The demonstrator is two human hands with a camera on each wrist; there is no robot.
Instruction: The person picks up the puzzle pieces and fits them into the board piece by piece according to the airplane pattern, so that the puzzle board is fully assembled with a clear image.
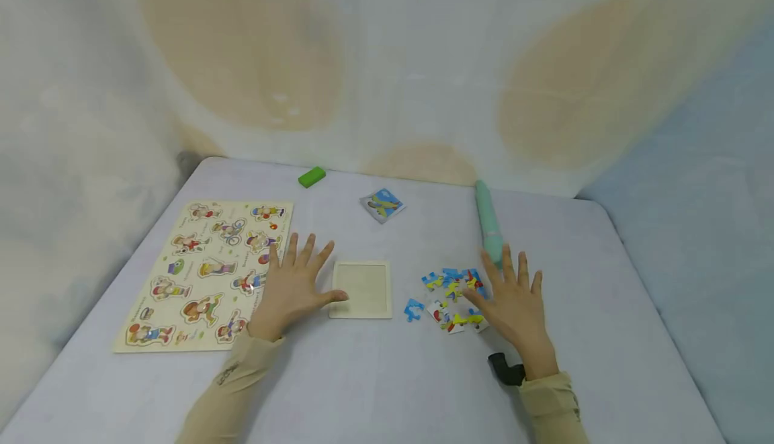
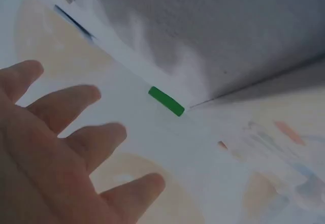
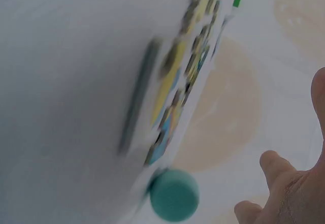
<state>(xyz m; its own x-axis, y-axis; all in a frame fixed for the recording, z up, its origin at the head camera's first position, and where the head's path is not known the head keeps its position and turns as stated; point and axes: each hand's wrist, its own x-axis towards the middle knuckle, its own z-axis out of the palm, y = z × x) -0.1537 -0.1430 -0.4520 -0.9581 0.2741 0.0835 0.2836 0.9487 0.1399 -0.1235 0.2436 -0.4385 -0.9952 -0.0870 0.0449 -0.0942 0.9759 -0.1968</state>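
Observation:
My left hand [image 1: 294, 291] has its fingers spread and holds nothing, hovering between the large picture board [image 1: 175, 262] and a small cream puzzle tray [image 1: 361, 289]. Its thumb tip overlaps the tray's left edge in the head view. To the right, my right hand [image 1: 514, 303] is likewise spread and holds nothing. Beside and partly behind its thumb lies a loose cluster of colourful jigsaw pieces [image 1: 453, 286]. A single blue piece [image 1: 414, 309] lies apart, nearer the tray. In the left wrist view the fingers [image 2: 106, 137] are straight and apart.
A green block [image 1: 312, 176] lies at the table's back left, with a small picture card [image 1: 383, 205] right of it. A mint-green cylinder [image 1: 488, 219] lies beyond my right hand. A black curved piece [image 1: 505, 369] sits beside the right wrist. Cloth walls surround the white table.

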